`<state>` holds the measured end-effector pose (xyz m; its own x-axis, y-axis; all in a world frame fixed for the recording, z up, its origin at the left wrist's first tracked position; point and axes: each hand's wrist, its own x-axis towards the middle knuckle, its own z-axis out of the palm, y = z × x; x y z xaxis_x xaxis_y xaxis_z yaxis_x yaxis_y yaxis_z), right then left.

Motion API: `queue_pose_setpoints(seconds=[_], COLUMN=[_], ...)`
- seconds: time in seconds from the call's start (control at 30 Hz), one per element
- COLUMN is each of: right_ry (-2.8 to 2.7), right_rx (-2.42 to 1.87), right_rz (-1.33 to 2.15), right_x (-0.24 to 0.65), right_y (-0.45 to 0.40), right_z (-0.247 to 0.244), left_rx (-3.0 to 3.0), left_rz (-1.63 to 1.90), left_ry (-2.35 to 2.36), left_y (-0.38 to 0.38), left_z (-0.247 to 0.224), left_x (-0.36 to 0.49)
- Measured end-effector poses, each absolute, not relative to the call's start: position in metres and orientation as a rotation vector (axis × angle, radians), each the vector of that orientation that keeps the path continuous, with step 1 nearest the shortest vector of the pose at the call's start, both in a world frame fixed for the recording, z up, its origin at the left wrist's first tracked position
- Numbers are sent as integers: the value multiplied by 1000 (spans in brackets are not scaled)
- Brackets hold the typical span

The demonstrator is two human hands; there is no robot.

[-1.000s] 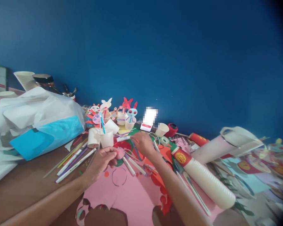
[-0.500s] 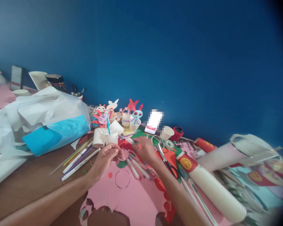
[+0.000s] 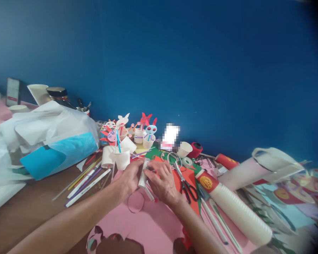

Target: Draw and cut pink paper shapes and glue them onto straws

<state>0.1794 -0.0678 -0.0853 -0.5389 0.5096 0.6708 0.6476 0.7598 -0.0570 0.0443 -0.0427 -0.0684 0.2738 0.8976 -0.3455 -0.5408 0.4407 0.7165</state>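
Observation:
My left hand (image 3: 132, 175) and my right hand (image 3: 162, 179) are close together over the craft papers. Between them is a small white tube (image 3: 143, 176); the fingers of my right hand are closed on it. The fingers of my left hand are curled beside the tube and partly hidden, so what they grip is unclear. Below the hands lies a pink sheet (image 3: 148, 225) with cut-out edges and a drawn circle. A white marker (image 3: 149, 193) lies just under my right hand.
Paper cups with rabbit figures (image 3: 148, 141) stand behind the hands. Scissors (image 3: 185, 185), stacked paper cups (image 3: 238, 211) and a clear jug (image 3: 275, 162) are at the right. Markers (image 3: 88, 187) and a plastic bag (image 3: 50, 123) lie at the left. A bright phone (image 3: 170, 135) stands near the wall.
My hands have come together at the white tube. My left hand has moved right, and the small pink disc near its fingers is no longer visible there. The view has shifted slightly.

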Motion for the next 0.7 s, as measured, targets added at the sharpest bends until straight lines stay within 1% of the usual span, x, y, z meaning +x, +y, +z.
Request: queue_pose_setpoints(seconds=[0.07, 0.17, 0.27, 0.37, 0.5, 0.7], right_ry=[-2240, -2041, -1789, -1838, -1861, -1796], right_rx=[-874, -961, -1171, -1319, -1368, -1233], right_rz=[-182, 117, 456, 710, 781, 821], right_x=[177, 177, 180, 182, 179, 171], right_y=[-70, -72, -69, -65, -65, -73], right_z=[-81, -69, -60, -58, -62, -58], left_rx=[517, 577, 849, 1058, 1085, 943], left_rz=[1062, 1131, 1140, 1131, 1152, 1135], left_ry=[819, 814, 872, 920, 958, 1021], left_y=[-43, -49, -58, -64, -64, -58], left_z=[-66, -61, -59, -62, -72, -81], left_x=[41, 37, 37, 39, 42, 42])
